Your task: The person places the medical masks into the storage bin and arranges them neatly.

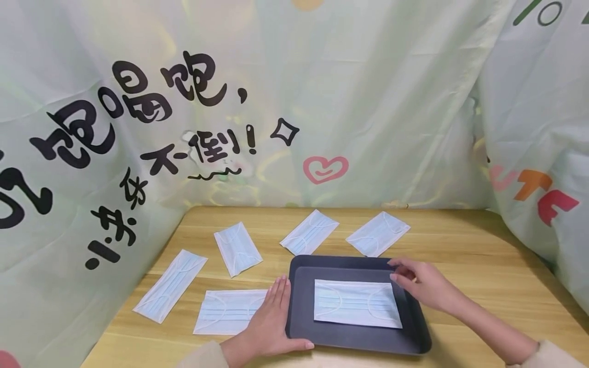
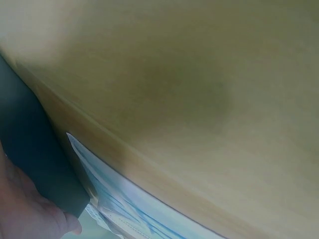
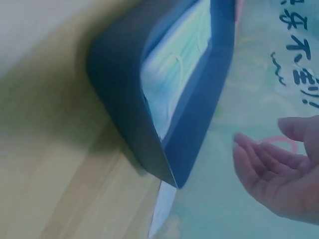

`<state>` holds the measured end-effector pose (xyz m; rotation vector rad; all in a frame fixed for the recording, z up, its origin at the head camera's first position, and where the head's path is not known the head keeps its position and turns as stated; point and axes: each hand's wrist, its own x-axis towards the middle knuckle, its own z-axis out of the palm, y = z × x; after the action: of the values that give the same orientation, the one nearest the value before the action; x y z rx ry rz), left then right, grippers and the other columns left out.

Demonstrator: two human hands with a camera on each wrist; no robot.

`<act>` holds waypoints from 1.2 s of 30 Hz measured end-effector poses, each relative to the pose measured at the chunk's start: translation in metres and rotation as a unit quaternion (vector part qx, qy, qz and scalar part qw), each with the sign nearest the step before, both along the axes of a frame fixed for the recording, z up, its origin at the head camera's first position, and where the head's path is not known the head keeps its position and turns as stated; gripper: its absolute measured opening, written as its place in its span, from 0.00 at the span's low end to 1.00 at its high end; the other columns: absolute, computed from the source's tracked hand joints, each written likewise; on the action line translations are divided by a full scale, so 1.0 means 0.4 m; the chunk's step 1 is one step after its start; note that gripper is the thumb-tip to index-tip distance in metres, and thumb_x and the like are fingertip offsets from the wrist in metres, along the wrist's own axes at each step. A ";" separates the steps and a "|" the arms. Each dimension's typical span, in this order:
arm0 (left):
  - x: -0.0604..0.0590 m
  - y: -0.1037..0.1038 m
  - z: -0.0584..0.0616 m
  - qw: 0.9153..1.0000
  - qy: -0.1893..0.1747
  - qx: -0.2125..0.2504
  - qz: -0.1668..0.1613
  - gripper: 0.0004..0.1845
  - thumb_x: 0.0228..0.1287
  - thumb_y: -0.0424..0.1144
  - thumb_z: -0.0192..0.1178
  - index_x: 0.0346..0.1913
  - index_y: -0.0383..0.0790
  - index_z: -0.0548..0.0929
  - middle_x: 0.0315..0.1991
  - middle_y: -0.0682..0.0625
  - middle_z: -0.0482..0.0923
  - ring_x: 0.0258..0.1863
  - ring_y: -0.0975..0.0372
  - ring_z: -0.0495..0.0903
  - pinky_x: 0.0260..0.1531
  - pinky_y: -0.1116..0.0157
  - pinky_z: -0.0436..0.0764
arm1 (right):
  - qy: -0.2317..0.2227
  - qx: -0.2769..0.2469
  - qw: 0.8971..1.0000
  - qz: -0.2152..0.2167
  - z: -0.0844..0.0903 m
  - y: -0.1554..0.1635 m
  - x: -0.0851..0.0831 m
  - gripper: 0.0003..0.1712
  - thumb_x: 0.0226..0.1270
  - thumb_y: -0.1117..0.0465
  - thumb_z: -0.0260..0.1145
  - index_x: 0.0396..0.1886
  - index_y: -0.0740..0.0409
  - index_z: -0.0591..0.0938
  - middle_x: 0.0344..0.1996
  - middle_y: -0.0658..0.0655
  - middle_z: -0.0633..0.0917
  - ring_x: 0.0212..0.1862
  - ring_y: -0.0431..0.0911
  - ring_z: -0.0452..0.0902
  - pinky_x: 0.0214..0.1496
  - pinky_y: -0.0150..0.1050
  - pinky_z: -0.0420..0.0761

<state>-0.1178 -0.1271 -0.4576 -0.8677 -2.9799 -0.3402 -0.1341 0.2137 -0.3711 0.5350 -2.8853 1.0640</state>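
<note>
A dark shallow tray lies on the wooden table with one pale blue face mask flat inside it. Along the tray's left side, my left hand rests with straight fingers against the wall and the thumb at the near edge. That hand partly covers a second mask on the table. Over the tray's far right corner is my right hand, its fingers loosely bent; the right wrist view shows nothing between thumb and fingers.
More masks lie on the table: one at the far left, one behind it, and two beyond the tray, a nearer-centre mask and a right-hand mask. Printed cloth hangs behind and beside the table.
</note>
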 end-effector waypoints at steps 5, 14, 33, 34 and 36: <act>-0.001 0.001 0.001 1.000 -0.007 0.001 0.002 0.67 0.42 0.82 0.45 0.69 0.24 0.49 0.71 0.30 0.46 0.71 0.43 0.48 0.68 0.50 0.58 | 0.097 -0.021 0.994 -0.036 0.007 0.006 -0.034 0.14 0.59 0.67 0.64 0.45 0.69 0.80 0.31 0.54 0.85 0.31 0.31 0.74 0.28 0.30 0.75; -0.001 -0.005 -0.002 1.000 0.004 0.008 0.006 0.68 0.42 0.82 0.45 0.69 0.23 0.50 0.71 0.30 0.47 0.71 0.42 0.49 0.67 0.49 0.59 | 0.206 -0.097 0.969 -0.092 -0.024 0.029 -0.107 0.17 0.54 0.71 0.67 0.45 0.70 0.80 0.39 0.67 0.84 0.41 0.20 0.68 0.38 0.21 0.74; -0.002 0.002 0.002 1.000 -0.018 -0.001 0.012 0.68 0.42 0.81 0.47 0.70 0.25 0.47 0.72 0.31 0.43 0.72 0.44 0.46 0.68 0.51 0.57 | 0.106 -0.115 0.972 -0.175 -0.040 0.158 -0.238 0.26 0.67 0.55 0.58 0.53 0.75 0.74 0.50 0.75 0.77 0.41 0.19 0.61 0.38 0.11 0.65; -0.003 0.002 0.002 1.000 -0.017 -0.003 0.011 0.68 0.42 0.81 0.47 0.70 0.25 0.46 0.72 0.31 0.43 0.72 0.44 0.46 0.68 0.51 0.57 | 0.101 -0.116 0.972 -0.175 -0.043 0.162 -0.242 0.26 0.67 0.55 0.58 0.53 0.75 0.74 0.50 0.75 0.77 0.41 0.18 0.61 0.37 0.12 0.65; -0.004 0.002 0.003 1.000 -0.012 -0.009 0.009 0.68 0.42 0.81 0.48 0.70 0.25 0.46 0.72 0.31 0.44 0.72 0.43 0.46 0.68 0.51 0.58 | 0.094 -0.114 0.973 -0.175 -0.049 0.168 -0.249 0.27 0.67 0.55 0.58 0.54 0.75 0.73 0.50 0.76 0.76 0.40 0.18 0.61 0.37 0.12 0.65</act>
<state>-0.1195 -0.1263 -0.4566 -0.8441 -3.0155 -0.3277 -0.2335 0.2808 -0.3907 0.1026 -2.5203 1.1864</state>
